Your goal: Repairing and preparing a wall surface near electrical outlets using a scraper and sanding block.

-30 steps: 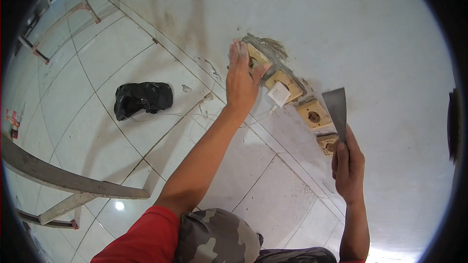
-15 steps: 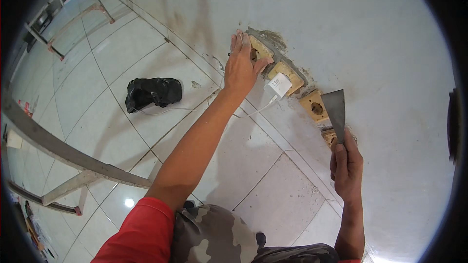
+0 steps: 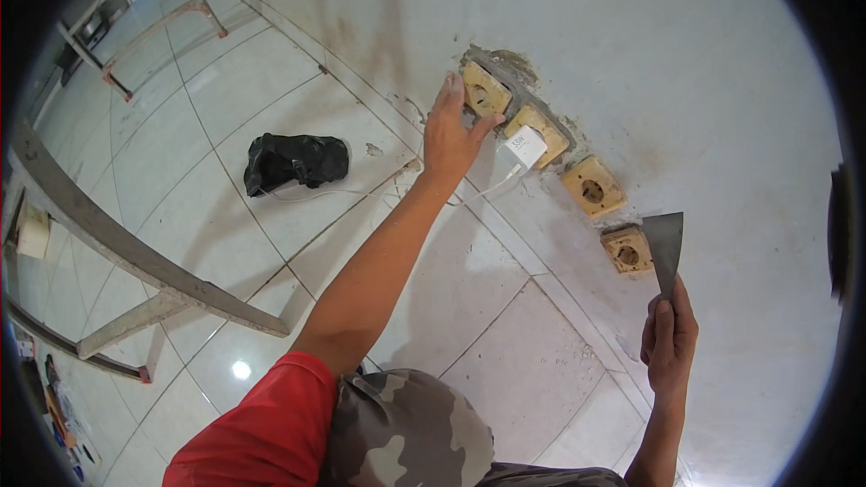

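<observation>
My left hand [image 3: 450, 137] is at the uppermost yellowed wall socket [image 3: 485, 90], its fingers along the left edge and its thumb at the lower corner, gripping it by the sides. Grey mortar [image 3: 505, 70] surrounds that socket's upper edge. In the adjoining socket [image 3: 552, 142] sits a white charger plug [image 3: 524, 148] with a white cable. My right hand [image 3: 669, 343] holds a putty knife [image 3: 665, 248] by its handle, the wide grey blade pointing up. The blade stands beside the lowest socket [image 3: 626, 251]; another socket [image 3: 593, 188] lies above that one.
A black pouch [image 3: 296, 162] lies on the white tiled floor [image 3: 397, 343], with the cable running to it. A curved metal frame [image 3: 135, 248] stands at the left. Farther back are the legs of another metal frame [image 3: 162, 25]. My knee in camouflage trousers [image 3: 406, 428] is at the bottom.
My left hand has slid down along the uppermost socket, uncovering more of its face. My right hand has moved down and right with the putty knife, away from the third socket. The view has shifted slightly.
</observation>
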Demonstrator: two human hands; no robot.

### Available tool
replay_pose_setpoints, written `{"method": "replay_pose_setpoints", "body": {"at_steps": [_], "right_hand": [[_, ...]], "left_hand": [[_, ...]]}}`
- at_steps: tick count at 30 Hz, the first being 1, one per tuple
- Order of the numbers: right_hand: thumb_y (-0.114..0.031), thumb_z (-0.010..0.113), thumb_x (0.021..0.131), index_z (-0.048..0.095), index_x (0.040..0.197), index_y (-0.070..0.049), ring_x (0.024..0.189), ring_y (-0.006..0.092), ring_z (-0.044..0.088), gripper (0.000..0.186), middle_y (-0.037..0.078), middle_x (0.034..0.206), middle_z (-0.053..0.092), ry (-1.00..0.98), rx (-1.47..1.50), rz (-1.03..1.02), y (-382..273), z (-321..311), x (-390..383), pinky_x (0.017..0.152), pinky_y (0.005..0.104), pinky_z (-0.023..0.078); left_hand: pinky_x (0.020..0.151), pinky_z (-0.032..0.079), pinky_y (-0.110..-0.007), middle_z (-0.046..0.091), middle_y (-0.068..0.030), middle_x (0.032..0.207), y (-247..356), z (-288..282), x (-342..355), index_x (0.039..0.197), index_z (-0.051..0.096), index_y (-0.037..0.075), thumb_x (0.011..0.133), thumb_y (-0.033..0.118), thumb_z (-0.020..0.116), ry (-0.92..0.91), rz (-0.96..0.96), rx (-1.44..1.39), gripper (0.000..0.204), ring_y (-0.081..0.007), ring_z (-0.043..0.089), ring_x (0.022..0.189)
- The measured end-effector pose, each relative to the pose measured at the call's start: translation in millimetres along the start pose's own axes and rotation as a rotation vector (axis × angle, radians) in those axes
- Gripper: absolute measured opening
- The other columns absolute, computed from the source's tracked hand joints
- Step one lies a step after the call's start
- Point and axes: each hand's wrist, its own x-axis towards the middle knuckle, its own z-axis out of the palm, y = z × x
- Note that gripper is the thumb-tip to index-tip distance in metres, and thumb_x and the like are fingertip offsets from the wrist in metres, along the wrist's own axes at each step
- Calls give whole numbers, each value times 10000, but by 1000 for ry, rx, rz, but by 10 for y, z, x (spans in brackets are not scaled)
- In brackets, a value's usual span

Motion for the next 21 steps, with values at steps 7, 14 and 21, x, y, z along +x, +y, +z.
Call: {"method": "replay_pose_setpoints", "body": {"at_steps": [7, 14, 21], "right_hand": [[-131, 360, 1029, 389, 1431, 21, 444, -1, 307, 431, -53, 651, 396, -41, -15, 36, 92, 66, 5, 375, 175, 278], [-105, 379, 1022, 379, 1433, 28, 462, 10, 333, 432, -42, 670, 416, -106, 20, 58, 96, 285, 159, 389, 179, 292], [-97, 420, 1003, 409, 1423, 17, 494, 21, 381, 435, -31, 698, 468, -250, -52, 262, 367, 397, -35, 422, 183, 327]], "left_hand": [[1020, 424, -440, 407, -387, 1365, 48, 18, 8, 1316, 408, -144, 794, 275, 774, -42, -109, -44, 763, -482, 443, 1266], [993, 453, -458, 432, -379, 1348, 49, 27, -18, 1303, 428, -171, 812, 393, 741, -32, -36, 167, 811, -481, 412, 1296], [1069, 390, -452, 407, -365, 1385, 34, 50, -41, 1352, 406, -130, 746, 370, 802, 64, -87, -95, 881, -501, 375, 1320]]}}
